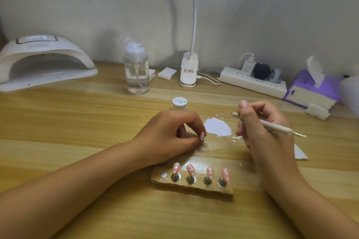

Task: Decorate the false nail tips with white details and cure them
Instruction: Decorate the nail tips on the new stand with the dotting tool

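Pink and dotted with white, a single false nail tip [202,136] sits pinched between the thumb and curled fingertips of the left hand [171,134], which rests knuckles-up on the wooden table [77,209] about midway between its far and near edges. We see the left forearm lying flat and angled in from the near left. The right hand [266,122] is raised just beside it, thumb upright, fingers curled round a slim white dotting tool [277,127] held crosswise; its cream end points left past the thumb and its thin metal end sticks out to the right.

Between the two hands we find a patch of white paint [218,127] spread on a clear sheet [213,146], with a small white-lidded jar [179,102] just behind it. Toward the near edge, a wooden holder [198,186] carries four more pink tips [190,169] upright on metal stands, each marked with white dots we cannot make out in detail, and a bare white disc [163,174] at its left end.

A white curing lamp [44,62] stands at the far left corner, a clear pump bottle [136,70] along the far edge.
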### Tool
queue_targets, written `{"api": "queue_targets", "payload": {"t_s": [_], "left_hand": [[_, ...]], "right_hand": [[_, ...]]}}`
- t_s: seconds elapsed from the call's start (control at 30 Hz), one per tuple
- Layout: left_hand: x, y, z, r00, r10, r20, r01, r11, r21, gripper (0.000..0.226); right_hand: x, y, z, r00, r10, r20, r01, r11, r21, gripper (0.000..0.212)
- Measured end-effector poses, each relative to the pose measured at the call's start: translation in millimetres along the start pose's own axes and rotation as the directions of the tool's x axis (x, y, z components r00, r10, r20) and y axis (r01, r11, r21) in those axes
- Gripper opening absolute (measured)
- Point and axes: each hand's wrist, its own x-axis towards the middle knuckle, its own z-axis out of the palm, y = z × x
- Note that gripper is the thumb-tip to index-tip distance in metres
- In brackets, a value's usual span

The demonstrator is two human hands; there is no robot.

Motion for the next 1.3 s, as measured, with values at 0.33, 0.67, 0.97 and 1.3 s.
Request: {"api": "queue_targets", "payload": {"t_s": [0.33,0.67,0.97,1.3], "left_hand": [[-0.5,-0.6,0.7,1.0,-0.027,0.001,0.027,1.0,-0.011,0.018],[-1.3,0.6,0.6,0.999,-0.032,0.003,0.032,0.999,0.008,0.02],[-1.0,1.2,0.3,1.0,-0.015,-0.002,0.015,0.999,0.05,0.018],[-1.5,1.3,1.1,0.997,0.005,-0.08,0.003,0.995,0.102,0.018]], "right_hand": [[5.1,11.5,-2.6,0.974,0.213,0.082,-0.2,0.969,-0.142,0.021],[4.9,12.6,-2.7,0.968,0.213,0.136,-0.177,0.954,-0.241,0.017],[5.7,8.7,-1.9,0.971,0.209,0.119,-0.167,0.941,-0.293,0.013],[7.0,10.0,-1.1,0.979,0.169,0.116,-0.136,0.958,-0.253,0.025]]}}
